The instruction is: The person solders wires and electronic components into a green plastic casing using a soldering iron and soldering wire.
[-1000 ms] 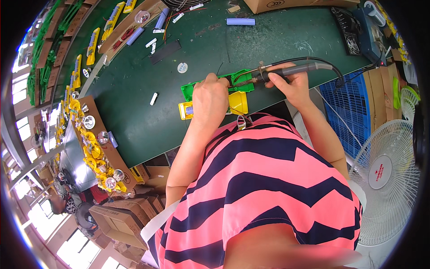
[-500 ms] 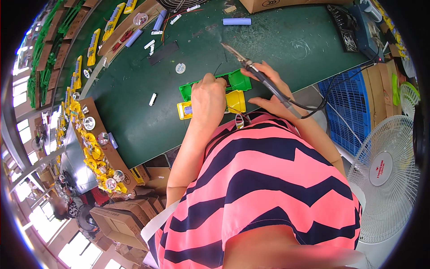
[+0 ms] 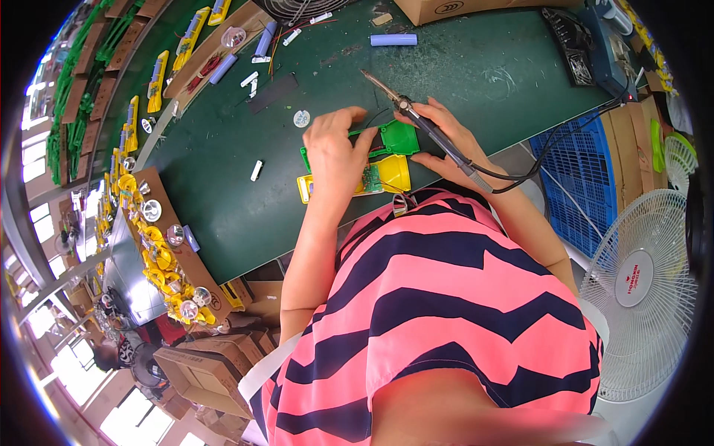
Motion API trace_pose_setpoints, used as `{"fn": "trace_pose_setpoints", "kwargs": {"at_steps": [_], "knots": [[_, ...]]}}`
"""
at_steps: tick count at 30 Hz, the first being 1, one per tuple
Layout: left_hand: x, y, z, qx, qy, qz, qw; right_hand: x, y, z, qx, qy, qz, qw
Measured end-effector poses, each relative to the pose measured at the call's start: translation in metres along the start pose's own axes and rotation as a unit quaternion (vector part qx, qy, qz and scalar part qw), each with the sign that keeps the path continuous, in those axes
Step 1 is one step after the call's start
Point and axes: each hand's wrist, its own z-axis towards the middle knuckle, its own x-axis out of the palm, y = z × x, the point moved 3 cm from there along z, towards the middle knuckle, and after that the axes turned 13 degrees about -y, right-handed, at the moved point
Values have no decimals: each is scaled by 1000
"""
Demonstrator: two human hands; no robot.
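Dark green tabletop [image 3: 223,193] fills the scene, with a blue plastic crate [image 3: 573,178] and a white floor fan [image 3: 639,290] beside its right end and a cardboard tray of yellow parts [image 3: 160,253] along its left edge. At the near edge, the left hand [image 3: 335,152] presses down, fingers curled, on the green and yellow plastic housing with a small circuit board [image 3: 387,160]. Just right of it, the right hand [image 3: 446,137] grips a black-handled soldering iron [image 3: 416,115], tip raised and pointing away over the tabletop.
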Motion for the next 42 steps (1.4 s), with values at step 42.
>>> {"fn": "trace_pose_setpoints", "kwargs": {"at_steps": [42], "knots": [[-42,36,-11,29,144,200,969,38,2,-3,281,-183,335,881]]}}
